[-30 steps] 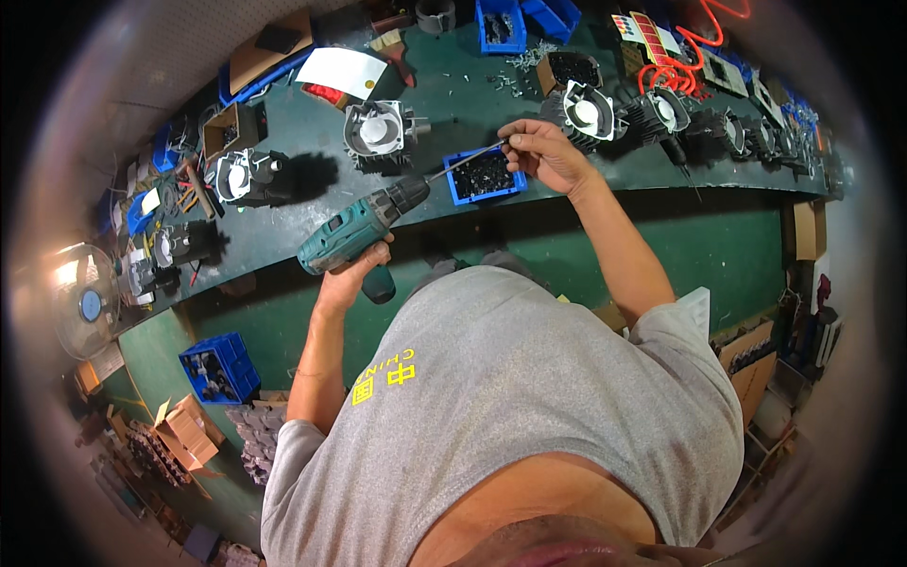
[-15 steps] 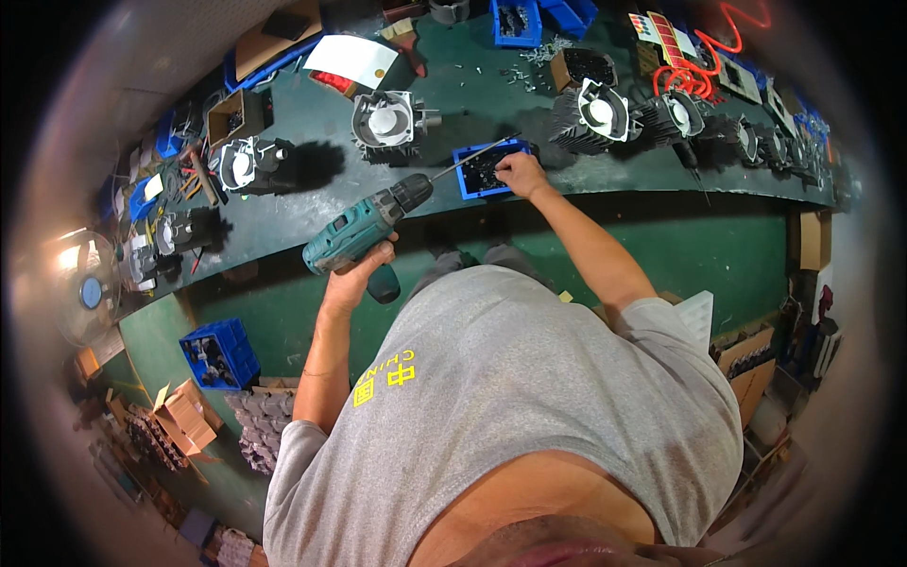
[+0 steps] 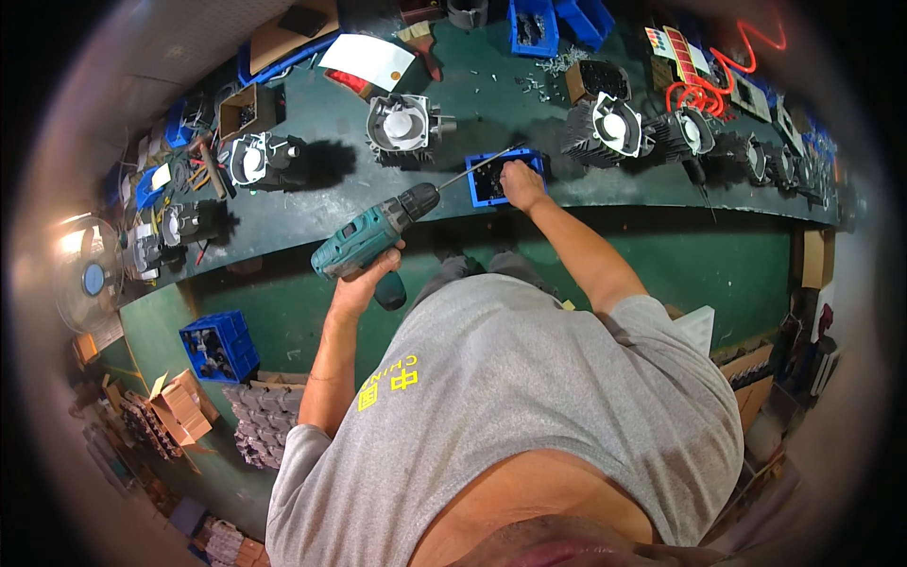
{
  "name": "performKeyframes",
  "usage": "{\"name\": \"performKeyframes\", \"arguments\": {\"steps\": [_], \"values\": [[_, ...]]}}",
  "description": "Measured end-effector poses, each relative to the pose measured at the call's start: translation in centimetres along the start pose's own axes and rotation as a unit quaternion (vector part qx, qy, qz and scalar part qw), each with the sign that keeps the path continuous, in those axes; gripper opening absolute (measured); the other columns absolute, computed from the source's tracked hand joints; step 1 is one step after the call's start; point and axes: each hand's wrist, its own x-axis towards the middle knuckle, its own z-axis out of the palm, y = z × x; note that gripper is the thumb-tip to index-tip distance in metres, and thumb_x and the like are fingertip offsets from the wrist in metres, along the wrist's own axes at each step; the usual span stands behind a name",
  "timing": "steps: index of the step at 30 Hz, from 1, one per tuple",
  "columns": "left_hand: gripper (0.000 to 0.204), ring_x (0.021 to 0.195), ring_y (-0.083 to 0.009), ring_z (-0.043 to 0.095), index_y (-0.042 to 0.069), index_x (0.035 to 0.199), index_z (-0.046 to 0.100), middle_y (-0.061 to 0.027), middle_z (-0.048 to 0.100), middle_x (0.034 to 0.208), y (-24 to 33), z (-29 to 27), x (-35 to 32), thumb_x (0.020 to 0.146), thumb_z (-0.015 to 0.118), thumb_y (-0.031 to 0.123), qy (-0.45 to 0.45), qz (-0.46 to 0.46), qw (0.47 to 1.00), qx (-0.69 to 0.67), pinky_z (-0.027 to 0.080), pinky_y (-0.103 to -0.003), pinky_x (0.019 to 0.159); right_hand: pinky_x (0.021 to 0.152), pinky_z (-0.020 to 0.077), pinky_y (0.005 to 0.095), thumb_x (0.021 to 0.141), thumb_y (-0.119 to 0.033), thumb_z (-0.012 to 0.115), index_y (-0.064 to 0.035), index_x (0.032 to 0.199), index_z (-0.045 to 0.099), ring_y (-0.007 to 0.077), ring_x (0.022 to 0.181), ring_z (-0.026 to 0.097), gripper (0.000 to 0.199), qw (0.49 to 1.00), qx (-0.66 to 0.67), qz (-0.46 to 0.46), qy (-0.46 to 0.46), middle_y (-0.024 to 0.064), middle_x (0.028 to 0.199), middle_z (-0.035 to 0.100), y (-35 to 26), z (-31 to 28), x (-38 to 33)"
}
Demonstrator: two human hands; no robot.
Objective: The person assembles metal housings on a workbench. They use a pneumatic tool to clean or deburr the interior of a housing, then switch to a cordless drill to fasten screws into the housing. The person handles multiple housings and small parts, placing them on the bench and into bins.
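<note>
My left hand (image 3: pixel 368 276) is wrapped round the grip of a teal and black cordless drill (image 3: pixel 359 242). Its long thin bit points up and right, with the tip over a small blue bin (image 3: pixel 473 187) at the bench's front edge. Small black parts (image 3: pixel 488 180) lie in that bin, too small to name. Over the bin's right side is my right hand (image 3: pixel 522 185), fingers bent together and reaching down among the parts; what they grip is hidden. Beyond the bin stand finned grey motor-like housings with open round tops, one to the left (image 3: pixel 401 130) and another to the right (image 3: pixel 614 130).
More housings (image 3: pixel 255 163) line both ends of the green bench (image 3: pixel 321 213). Toward the back are blue bins (image 3: pixel 534 30), loose screws (image 3: pixel 537 87), a box of dark parts (image 3: pixel 597 79), a brush (image 3: pixel 421 47) and a coiled red hose (image 3: pixel 697 98). A fan (image 3: pixel 93 279) stands far left.
My right hand has gone further down into the blue bin, its fingertips now out of sight among the parts. The drill stays in my left hand, and the whole view has shifted slightly.
</note>
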Motion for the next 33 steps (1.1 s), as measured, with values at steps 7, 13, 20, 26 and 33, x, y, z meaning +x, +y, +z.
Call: {"name": "performKeyframes", "arguments": {"steps": [7,13,20,26,33], "values": [[0.030,0.083,-0.0148,0.062,-0.002,0.115,0.069,-0.0032,0.065,0.086,0.2,-0.2,0.1,0.093,0.076,0.017,0.021,-0.012,1.000,-0.003,0.050,-0.032,0.082,0.095,0.0541,0.0472,0.088,-0.020,0.073,-0.0101,0.111,0.072,0.0390,0.111,0.066,0.025,0.999,0.019,0.021,-0.015,0.0150,0.117,0.068,-0.2,-1.1,-0.7],[0.029,0.082,-0.0143,0.062,-0.001,0.115,0.069,-0.0031,0.066,0.085,0.1,-0.2,0.5,0.093,0.076,0.017,0.010,-0.004,1.000,0.003,0.050,-0.031,0.081,0.095,0.0545,0.0485,0.089,-0.016,0.064,-0.0083,0.103,0.076,0.0396,0.110,0.069,0.019,0.998,-0.053,0.005,-0.046,0.0190,0.114,0.072,-0.5,-0.9,0.6],[0.028,0.087,-0.0132,0.066,0.005,0.116,0.071,-0.0040,0.073,0.105,-0.9,-0.8,0.5,0.090,0.080,0.011,0.020,-0.017,0.999,-0.029,0.056,-0.031,0.080,0.085,0.0573,0.0460,0.087,-0.019,0.071,-0.0052,0.102,0.073,0.0379,0.095,0.072,0.020,0.999,0.039,0.026,0.026,0.0182,0.099,0.075,0.0,-1.1,-0.3],[0.029,0.085,-0.0136,0.066,0.004,0.116,0.071,-0.0041,0.073,0.101,-1.3,-1.0,0.8,0.090,0.080,0.013,0.016,-0.014,0.999,-0.028,0.056,-0.032,0.080,0.066,0.0567,0.0335,0.082,-0.007,0.076,0.0009,0.107,0.072,0.0187,0.070,0.071,0.027,0.959,0.268,-0.011,0.089,0.0120,0.078,0.073,2.6,-1.6,-0.9],[0.029,0.084,-0.0135,0.066,0.003,0.114,0.072,-0.0039,0.072,0.098,-0.8,-0.7,0.8,0.090,0.081,0.015,0.011,-0.016,0.999,-0.025,0.055,-0.031,0.079,0.071,0.0589,0.0271,0.096,-0.002,0.068,0.0023,0.111,0.069,0.0143,0.081,0.068,0.015,0.718,0.687,0.115,0.004,0.0082,0.096,0.072,-1.3,-8.8,-2.7]]}}
